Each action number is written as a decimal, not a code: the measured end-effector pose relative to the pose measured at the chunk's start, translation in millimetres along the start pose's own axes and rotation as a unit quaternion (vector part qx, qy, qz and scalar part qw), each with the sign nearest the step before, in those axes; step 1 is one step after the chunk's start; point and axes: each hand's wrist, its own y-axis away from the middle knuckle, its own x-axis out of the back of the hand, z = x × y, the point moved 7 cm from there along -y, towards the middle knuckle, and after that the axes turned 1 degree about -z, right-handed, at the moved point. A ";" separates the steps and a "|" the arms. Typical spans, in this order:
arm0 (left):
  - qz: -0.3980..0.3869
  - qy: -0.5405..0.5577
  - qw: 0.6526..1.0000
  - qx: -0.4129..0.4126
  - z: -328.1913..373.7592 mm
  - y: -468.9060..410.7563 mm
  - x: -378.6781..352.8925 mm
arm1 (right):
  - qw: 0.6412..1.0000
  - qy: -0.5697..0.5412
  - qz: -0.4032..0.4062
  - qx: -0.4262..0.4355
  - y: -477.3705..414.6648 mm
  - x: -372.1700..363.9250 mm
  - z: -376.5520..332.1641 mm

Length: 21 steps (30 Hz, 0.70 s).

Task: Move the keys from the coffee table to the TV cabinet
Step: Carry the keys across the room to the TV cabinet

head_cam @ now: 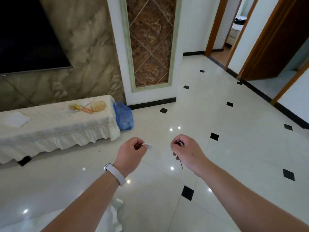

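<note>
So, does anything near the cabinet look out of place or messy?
A blue bag sits on the floor against the cabinet's right end, slumped. A few dark specks lie on the tiles nearby. Nothing looks spilled or broken.

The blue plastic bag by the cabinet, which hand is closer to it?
Left. The left hand is just below the blue bag; the right hand is farther off to the side.

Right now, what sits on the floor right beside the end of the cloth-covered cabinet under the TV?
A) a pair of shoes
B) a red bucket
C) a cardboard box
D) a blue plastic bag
D: a blue plastic bag sits on the white tiled floor, against the right end of the cloth-covered cabinet.
</note>
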 end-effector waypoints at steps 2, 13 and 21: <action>0.012 -0.009 1.000 0.011 -5.8 -21.8 9.7 | 1.000 -0.009 -0.009 0.005 -29.8 -7.4 -10.3; 0.089 -0.024 0.993 0.075 -8.6 -172.8 29.3 | 0.994 -0.014 -0.101 0.030 -220.6 -35.4 -43.5; 0.126 -0.035 0.986 0.106 14.9 -287.7 38.1 | 0.985 0.016 -0.165 0.056 -361.7 -35.0 -86.4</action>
